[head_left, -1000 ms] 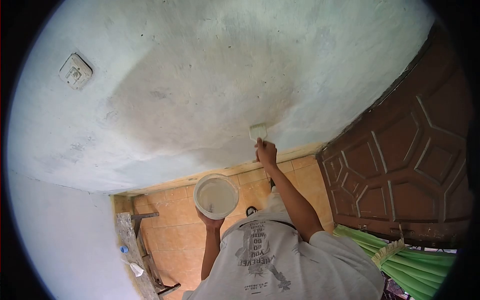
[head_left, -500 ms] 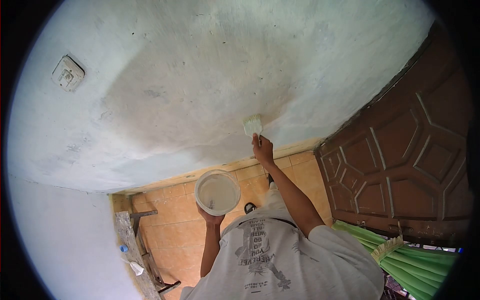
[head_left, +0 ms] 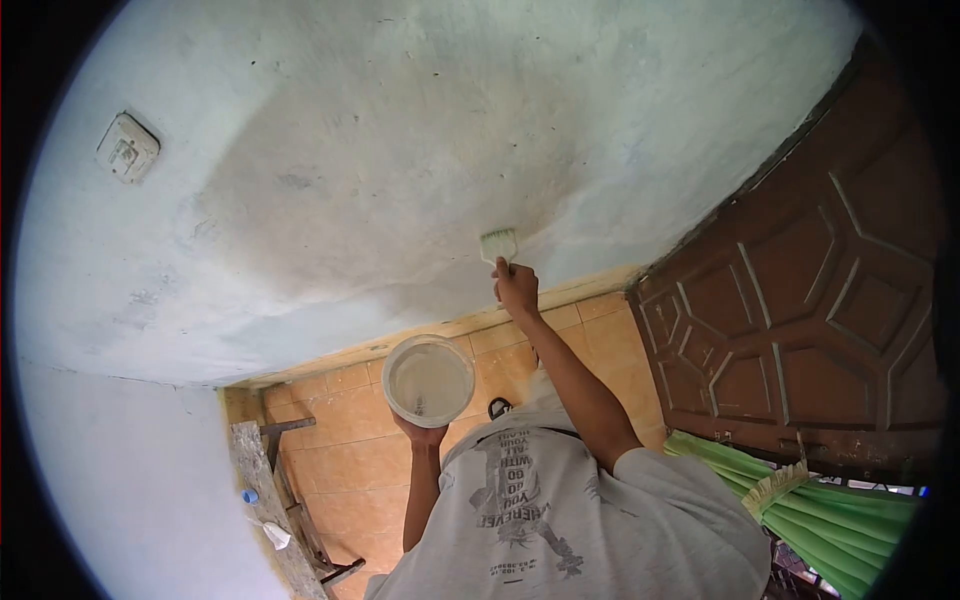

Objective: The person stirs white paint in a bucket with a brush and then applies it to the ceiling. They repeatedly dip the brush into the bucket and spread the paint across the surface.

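My right hand [head_left: 516, 287] is closed round the handle of a wide, pale paintbrush [head_left: 498, 245]. The bristles point up against the lower part of the wall [head_left: 400, 180], where a large grey-beige damp-looking patch spreads over pale blue paint. In my left hand [head_left: 421, 432] is a round whitish plastic tub [head_left: 430, 381], gripped from its lower side. Its open top faces me, and a pale layer lies inside with a dark mark near the bottom edge. The tub hangs to the lower left of the brush, apart from it.
A light switch [head_left: 128, 147] is mounted on the wall at upper left. To the right stands a brown panelled door [head_left: 770, 310], with a tied green curtain [head_left: 830, 520] below. A worn wooden bench [head_left: 262, 480] holds a blue cap [head_left: 249, 496]. Orange tiles [head_left: 350, 465] cover the floor.
The brush and my right hand have shifted slightly left along the wall, with the wrist bent more. The tub in my left hand sits a little further left and higher.
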`<state>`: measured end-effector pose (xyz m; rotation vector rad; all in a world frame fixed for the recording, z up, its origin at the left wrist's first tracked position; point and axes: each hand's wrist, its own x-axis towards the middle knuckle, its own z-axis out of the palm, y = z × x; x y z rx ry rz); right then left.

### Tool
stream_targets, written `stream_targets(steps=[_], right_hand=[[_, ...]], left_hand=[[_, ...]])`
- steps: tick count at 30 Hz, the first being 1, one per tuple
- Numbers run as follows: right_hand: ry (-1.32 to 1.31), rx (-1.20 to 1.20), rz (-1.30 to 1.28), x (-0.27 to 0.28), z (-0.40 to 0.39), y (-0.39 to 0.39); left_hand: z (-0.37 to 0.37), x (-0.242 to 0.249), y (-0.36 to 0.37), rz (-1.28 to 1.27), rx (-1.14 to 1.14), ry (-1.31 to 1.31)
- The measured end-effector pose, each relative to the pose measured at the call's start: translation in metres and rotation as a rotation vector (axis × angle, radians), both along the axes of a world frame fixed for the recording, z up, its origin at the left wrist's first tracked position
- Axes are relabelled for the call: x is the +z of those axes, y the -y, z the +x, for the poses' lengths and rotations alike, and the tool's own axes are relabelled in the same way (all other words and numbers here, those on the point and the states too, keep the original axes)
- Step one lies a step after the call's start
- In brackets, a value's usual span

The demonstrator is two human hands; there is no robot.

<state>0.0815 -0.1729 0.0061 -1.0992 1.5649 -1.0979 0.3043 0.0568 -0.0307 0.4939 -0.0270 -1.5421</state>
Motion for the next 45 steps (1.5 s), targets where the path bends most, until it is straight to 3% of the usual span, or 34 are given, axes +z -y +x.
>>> stream_targets(steps=[5, 9, 13, 18, 21, 24, 27, 32, 37, 40, 45], right_hand=[[-0.006, -0.067, -0.364, 0.062, 0.016, -0.016], [-0.122, -0.124, -0.547, 0.063, 0.018, -0.012], [-0.292, -0.05, -0.361, -0.024, 0.004, 0.006], [-0.484, -0.023, -0.144, -0.084, -0.007, 0.005], [-0.142, 0.1, 0.276, -0.087, -0.014, 0.002], [0.043, 0.049, 0.316, -0.076, -0.01, -0.003], [-0.012, 0.062, 0.061, -0.031, -0.004, -0.003], [0.041, 0.059, -0.122, 0.058, 0.004, -0.011], [-0.062, 0.033, -0.412, 0.063, 0.003, -0.013], [-0.155, 0.018, -0.369, 0.037, 0.002, -0.005], [-0.237, 0.067, -0.131, -0.062, -0.011, 0.004]], left_hand=[[0.007, -0.022, 0.0, 0.069, 0.041, -0.098], [0.007, -0.026, 0.002, 0.079, 0.017, -0.152], [0.004, -0.02, 0.003, 0.09, 0.023, -0.085], [0.005, -0.022, -0.003, 0.061, 0.015, -0.051], [-0.002, -0.007, -0.004, 0.05, -0.004, -0.001], [-0.006, -0.003, -0.003, 0.06, 0.009, 0.019], [-0.004, -0.008, -0.003, 0.059, -0.004, 0.012], [0.002, -0.026, -0.004, 0.075, -0.008, -0.038], [-0.004, -0.017, -0.004, 0.083, -0.015, 0.009], [-0.005, -0.017, -0.003, 0.101, -0.003, 0.008], [-0.002, -0.018, 0.0, 0.081, -0.019, -0.02]])
